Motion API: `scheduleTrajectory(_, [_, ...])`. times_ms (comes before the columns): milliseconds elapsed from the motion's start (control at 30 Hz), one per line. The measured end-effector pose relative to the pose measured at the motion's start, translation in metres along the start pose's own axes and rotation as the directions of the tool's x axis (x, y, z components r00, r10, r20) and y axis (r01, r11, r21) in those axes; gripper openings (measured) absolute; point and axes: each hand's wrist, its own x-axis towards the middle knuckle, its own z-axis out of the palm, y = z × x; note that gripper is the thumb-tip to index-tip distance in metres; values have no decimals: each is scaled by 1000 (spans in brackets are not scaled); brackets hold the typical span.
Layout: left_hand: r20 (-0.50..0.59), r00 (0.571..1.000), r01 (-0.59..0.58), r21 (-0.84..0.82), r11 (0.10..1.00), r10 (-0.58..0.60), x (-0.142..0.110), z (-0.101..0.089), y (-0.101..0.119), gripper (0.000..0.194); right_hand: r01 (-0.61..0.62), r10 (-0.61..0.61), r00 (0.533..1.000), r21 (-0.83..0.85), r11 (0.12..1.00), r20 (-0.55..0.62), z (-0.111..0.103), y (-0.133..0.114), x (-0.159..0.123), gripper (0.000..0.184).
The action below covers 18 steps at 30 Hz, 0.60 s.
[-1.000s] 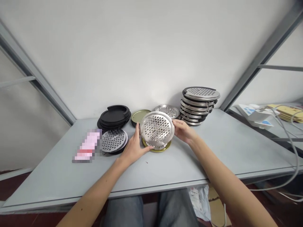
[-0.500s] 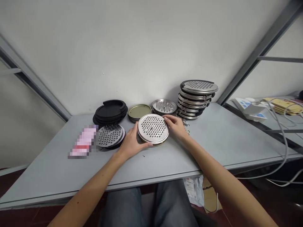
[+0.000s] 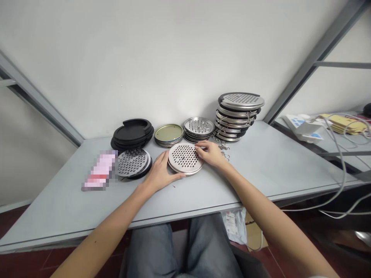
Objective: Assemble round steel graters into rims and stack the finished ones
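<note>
A round perforated silver metal plate (image 3: 186,158) lies on the table in front of me, with a second metal rim showing just beneath it. My left hand (image 3: 160,170) grips its left side, thumb along the front edge and fingers along the left rim. At the right rim, my right hand (image 3: 211,153) presses bent fingertips on the top edge. Behind the plate stand a stack of gold-coloured round lids (image 3: 169,133) and a stack of perforated silver plates (image 3: 199,128). Small metal rings and clips (image 3: 224,148) lie by my right hand.
A tall stack of black-edged perforated discs (image 3: 240,116) rises at back right. To the left are black round covers (image 3: 131,133), discs with a hexagonal pattern (image 3: 133,164) and a blurred pink item (image 3: 100,172). White cables (image 3: 343,166) hang past the table's right end.
The perforated plate now sits lower and flatter over the piece beneath it. My right fingertips have moved inward onto its top edge. The whole view has shifted slightly.
</note>
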Motion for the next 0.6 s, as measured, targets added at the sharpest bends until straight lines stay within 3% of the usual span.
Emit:
scheduleTrajectory(300, [10,999,36,129,991,-38,-2,10,-6,87,4,-3,999,-44,999,33,5,0,0,26])
scheduleTrajectory(600, [54,990,122,163,979,-133,-5,17,-16,100,-75,78,994,-42,996,71,4,-4,-3,29])
